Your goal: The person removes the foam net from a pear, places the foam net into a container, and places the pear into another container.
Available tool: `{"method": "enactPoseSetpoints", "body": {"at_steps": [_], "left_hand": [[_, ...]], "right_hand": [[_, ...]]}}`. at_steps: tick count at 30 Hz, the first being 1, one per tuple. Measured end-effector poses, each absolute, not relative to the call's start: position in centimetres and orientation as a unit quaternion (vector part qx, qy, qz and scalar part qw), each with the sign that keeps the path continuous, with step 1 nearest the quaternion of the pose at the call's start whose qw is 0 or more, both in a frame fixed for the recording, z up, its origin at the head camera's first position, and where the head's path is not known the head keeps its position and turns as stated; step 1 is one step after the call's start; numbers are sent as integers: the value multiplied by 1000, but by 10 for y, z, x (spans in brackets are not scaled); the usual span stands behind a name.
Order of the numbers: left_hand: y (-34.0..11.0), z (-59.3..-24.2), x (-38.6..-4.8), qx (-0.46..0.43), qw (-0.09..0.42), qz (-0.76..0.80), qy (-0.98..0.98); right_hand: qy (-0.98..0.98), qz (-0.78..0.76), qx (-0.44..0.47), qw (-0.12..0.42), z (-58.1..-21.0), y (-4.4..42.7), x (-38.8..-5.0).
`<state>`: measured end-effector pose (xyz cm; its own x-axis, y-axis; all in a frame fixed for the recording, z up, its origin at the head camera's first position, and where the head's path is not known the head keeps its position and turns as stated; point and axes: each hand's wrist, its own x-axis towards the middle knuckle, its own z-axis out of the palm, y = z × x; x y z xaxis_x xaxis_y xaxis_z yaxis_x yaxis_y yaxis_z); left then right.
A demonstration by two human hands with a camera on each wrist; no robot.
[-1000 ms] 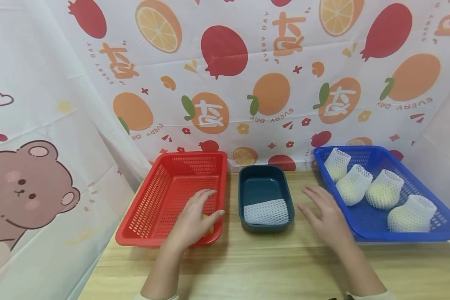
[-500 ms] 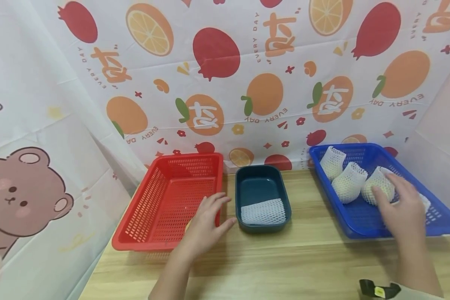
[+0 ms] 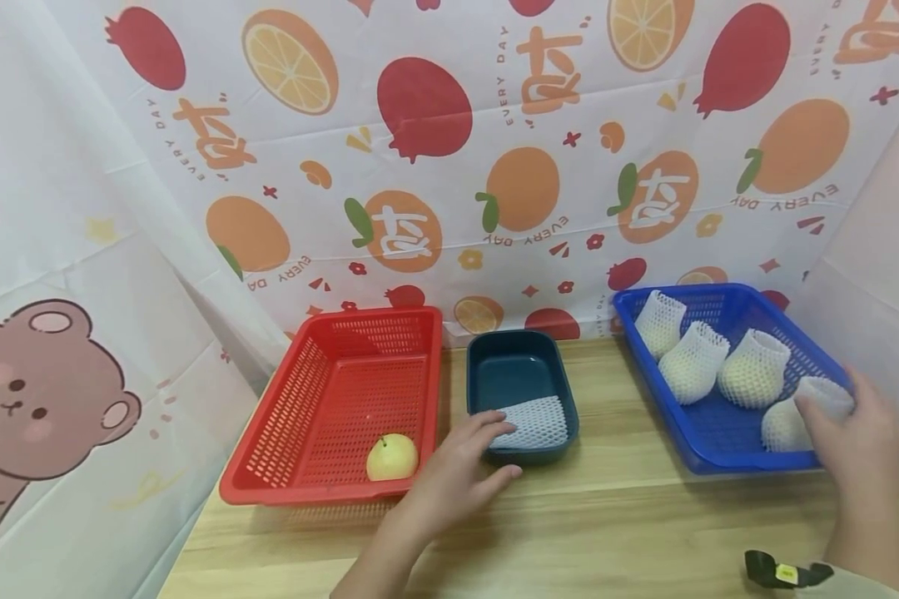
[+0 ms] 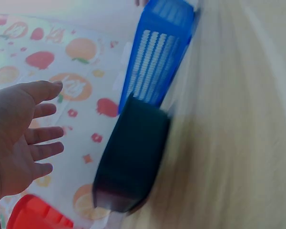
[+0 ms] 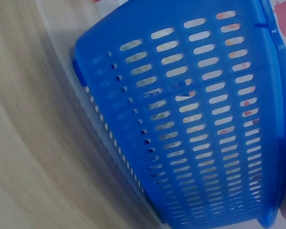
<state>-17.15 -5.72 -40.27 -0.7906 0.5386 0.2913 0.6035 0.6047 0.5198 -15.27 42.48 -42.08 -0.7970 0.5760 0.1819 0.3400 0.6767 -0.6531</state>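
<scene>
In the head view, my right hand [image 3: 865, 433] is round the nearest pear in a white foam net [image 3: 787, 426], thumb on its left side, fingers on its far side. This pear sits in the blue basket [image 3: 707, 453], and the hand covers part of it. My left hand [image 3: 457, 474] hovers by the near left corner of the dark green tray [image 3: 513, 370], fingers apart and holding nothing. A flattened white foam net [image 3: 535, 423] lies in that tray. The left wrist view also shows the left hand [image 4: 19, 138] with spread fingers.
Several more netted pears [image 3: 692, 363] lie in the blue basket. A bare yellow pear [image 3: 392, 457] sits near the front of the red basket [image 3: 322, 492]. All three containers stand on a wooden table [image 3: 607, 532] before a fruit-print cloth [image 3: 449, 191].
My right hand has moved right from beside the blue basket onto the nearest netted pear. My left hand has moved right from over the red basket to the green tray, uncovering the bare pear.
</scene>
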Motion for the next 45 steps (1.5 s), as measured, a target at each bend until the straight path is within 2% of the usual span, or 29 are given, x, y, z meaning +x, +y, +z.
{"method": "enactPoseSetpoints", "body": {"at_steps": [5, 9, 13, 22, 28, 45], "left_hand": [[-38, -410, -167, -361, 34, -309, -879], [-24, -415, -164, -391, 49, -302, -868], [-13, -419, -161, -410, 61, -291, -863], [14, -425, -157, -443, 19, -272, -854], [32, -427, -153, -474, 19, -266, -840], [32, -435, -155, -469, 17, -265, -842]], "right_hand": [[-903, 292, -269, 161, -422, 425, -152], [-904, 289, -278, 150, -422, 421, -153], [-904, 284, -278, 155, -421, 422, -153], [-924, 247, -229, 178, -424, 429, -148], [-923, 253, -237, 166, -422, 429, -149], [-915, 247, -251, 196, -428, 426, -153]]}}
